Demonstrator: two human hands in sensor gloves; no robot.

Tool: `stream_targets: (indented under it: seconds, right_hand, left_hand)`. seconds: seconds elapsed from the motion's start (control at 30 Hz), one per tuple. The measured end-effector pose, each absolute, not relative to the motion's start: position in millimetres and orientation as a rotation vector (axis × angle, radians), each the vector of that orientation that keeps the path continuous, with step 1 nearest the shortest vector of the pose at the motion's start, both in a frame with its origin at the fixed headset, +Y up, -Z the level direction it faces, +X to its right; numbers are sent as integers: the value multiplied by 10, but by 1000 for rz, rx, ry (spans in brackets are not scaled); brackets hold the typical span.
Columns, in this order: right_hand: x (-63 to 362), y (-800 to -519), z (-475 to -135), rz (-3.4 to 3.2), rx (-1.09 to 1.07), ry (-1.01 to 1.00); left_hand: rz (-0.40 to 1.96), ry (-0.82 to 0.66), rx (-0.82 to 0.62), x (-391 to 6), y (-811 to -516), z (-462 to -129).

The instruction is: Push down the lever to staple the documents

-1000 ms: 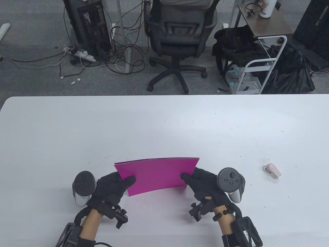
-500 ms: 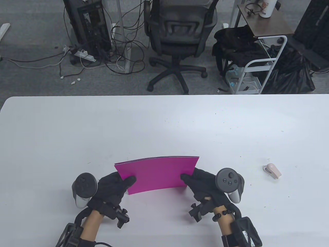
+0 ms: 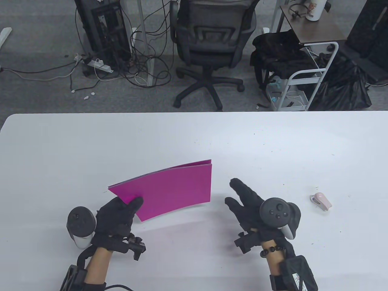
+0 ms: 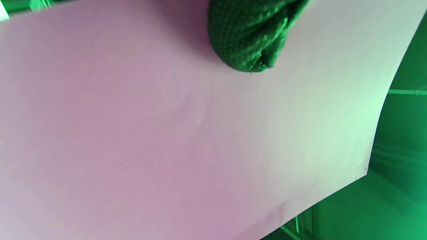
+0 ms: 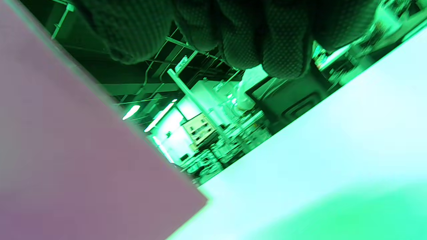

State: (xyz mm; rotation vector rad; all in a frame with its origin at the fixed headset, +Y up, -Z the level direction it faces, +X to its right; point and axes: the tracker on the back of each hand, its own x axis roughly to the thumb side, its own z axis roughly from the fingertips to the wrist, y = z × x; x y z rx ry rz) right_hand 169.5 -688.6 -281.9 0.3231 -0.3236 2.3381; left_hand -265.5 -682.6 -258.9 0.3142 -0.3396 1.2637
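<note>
Stapler point(image 3: 321, 201) only in table view, right hand point(image 3: 247, 201) spread; left hand point(image 3: 116, 213) pinching magenta sheets point(image 3: 169, 189).

Both hands: black knit gloves w/ fine dotted texture. Left hand point(image 3: 116, 216): tracker point(image 3: 79, 225) w/ dark round top, white body. Right hand point(image 3: 253, 209): dark grey tracker point(image 3: 279, 212) w/ stick + 3 buttons, white grip. Bare forearms; black bracket at each wrist. Black bead bracelet point(image 3: 272, 250) on right. Black strapped packs on forearms; cable off left.
</note>
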Motion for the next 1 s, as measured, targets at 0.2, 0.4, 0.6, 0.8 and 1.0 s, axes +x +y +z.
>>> stream_targets:
  seconds: [0.2, 0.4, 0.6, 0.8, 1.0]
  right_hand:
    - [2288, -6787, -2914, 2531, 93, -312]
    - [2911, -6860, -2983, 2740, -208, -260]
    - [3200, -7083, -3036, 2908, -390, -125]
    - [3316, -7299, -3139, 3010, -528, 35]
    - [3362, -7408, -3211, 3082, -623, 165]
  left_hand:
    - [1281, -263, 378, -2813, -6800, -2590]
    - [1293, -251, 388, -2843, -6784, -2587]
    - [1295, -251, 392, -2845, -6781, -2588]
    - [1299, -248, 393, -2852, -6774, -2586]
    - [1308, -240, 395, -2862, -6766, -2585]
